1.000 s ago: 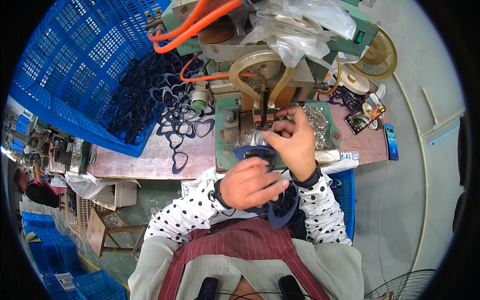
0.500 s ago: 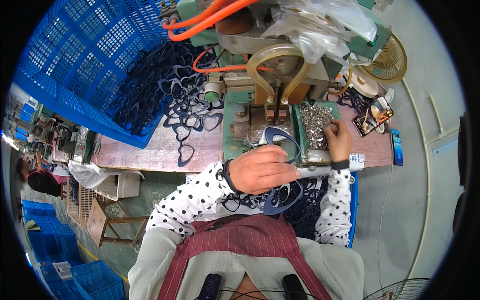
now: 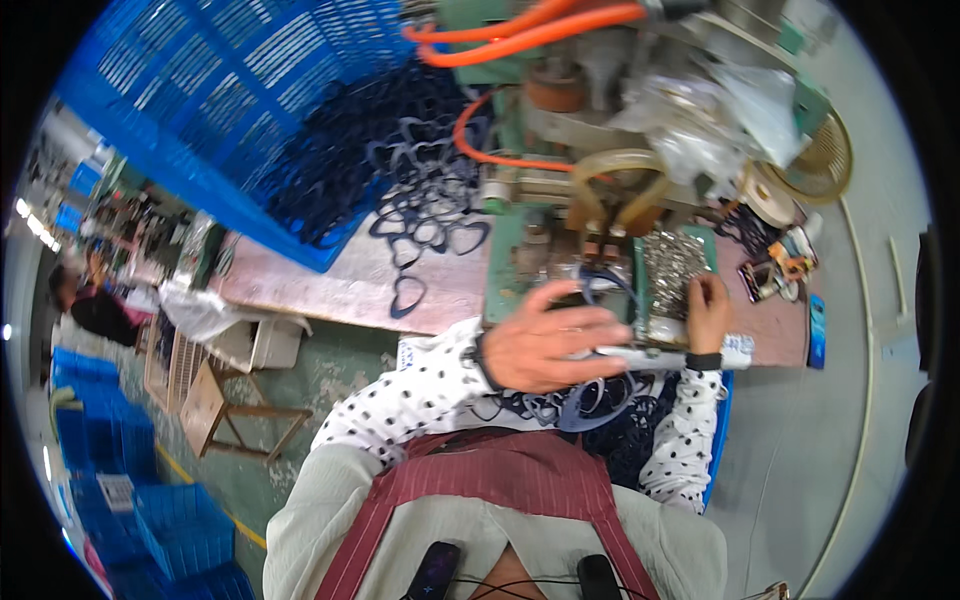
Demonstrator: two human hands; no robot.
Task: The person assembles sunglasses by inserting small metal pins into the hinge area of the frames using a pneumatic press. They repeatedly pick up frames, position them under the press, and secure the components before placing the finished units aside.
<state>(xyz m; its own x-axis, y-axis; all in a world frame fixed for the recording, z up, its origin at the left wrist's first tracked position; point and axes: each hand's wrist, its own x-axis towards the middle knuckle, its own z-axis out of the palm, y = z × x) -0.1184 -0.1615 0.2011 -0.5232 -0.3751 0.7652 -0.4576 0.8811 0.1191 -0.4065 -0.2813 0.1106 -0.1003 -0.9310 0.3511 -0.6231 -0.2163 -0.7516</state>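
Observation:
My left hand (image 3: pixel 553 345), its fingers spread, is in front of the machine's clamp (image 3: pixel 600 242). Just beyond its fingers is a navy heart-shaped frame (image 3: pixel 632 300) at the clamp; whether a fingertip touches it I cannot tell. My right hand (image 3: pixel 708 318) is at the right edge of a green tray of small shiny metal pieces (image 3: pixel 672 265). Its fingers are curled together, and anything between them is hidden. Below my hands, more navy heart-shaped frames (image 3: pixel 590 405) lie in a heap by my apron.
A big blue crate (image 3: pixel 235 165) at the left holds a pile of navy frames; several spill onto the table (image 3: pixel 345 290). Orange hoses (image 3: pixel 540 40) and a plastic bag (image 3: pixel 700 115) hang over the machine. At the right are a fan (image 3: pixel 825 160) and a blue phone (image 3: pixel 818 330).
The whole view has shifted, so the scene sits further right. My left hand's fingers have spread apart and the navy frame is beyond them. My right hand stays by the tray, fingers curled.

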